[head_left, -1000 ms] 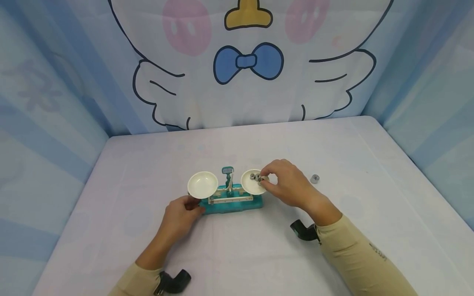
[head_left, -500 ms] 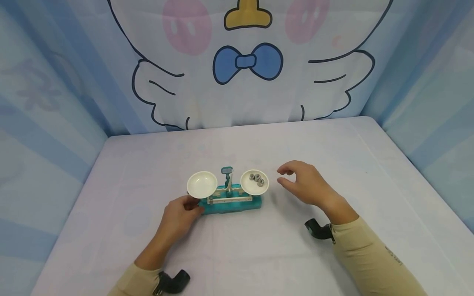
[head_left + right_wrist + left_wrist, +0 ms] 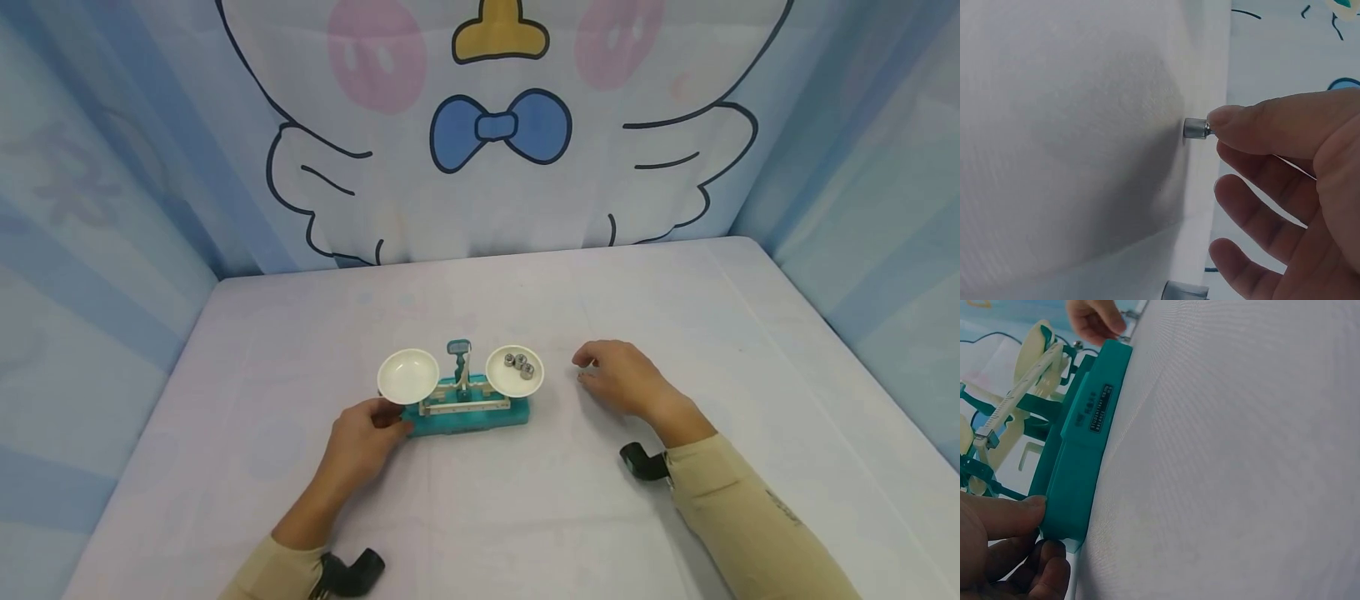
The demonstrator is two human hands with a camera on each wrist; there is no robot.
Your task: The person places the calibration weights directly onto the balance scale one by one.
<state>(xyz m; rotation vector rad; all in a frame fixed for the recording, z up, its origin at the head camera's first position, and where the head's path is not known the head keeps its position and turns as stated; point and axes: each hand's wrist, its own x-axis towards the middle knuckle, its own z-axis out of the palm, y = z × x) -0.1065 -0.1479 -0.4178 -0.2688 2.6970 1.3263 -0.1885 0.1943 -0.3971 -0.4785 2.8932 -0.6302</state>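
- Here the right hand pinches a tiny silver weight with the tip of its thumb and a finger. Its other fingers are loosely bent and spread, with nothing in them. I think it pinches the knob because that thin bit is easiest to grab.
- This weight is upright, knob up and flat bottom down. Its long way goes up and down. I can't tell if it touches the table.
- Near the right hand's little finger is another silver thing, maybe a weight too, partly out of sight.
- Over on the other side, the left hand grips the near end of the green balance scale with its thumb and bent fingers. That is probably so it won't slide.
- The scale lies between the hands. Its long way runs from the left hand toward the right, and its white ruler bar faces the person.
- One white pan is just above the left fingertips.
- The other pan is nearer the right hand. Three little weights sit close together in it, maybe because its middle dips.
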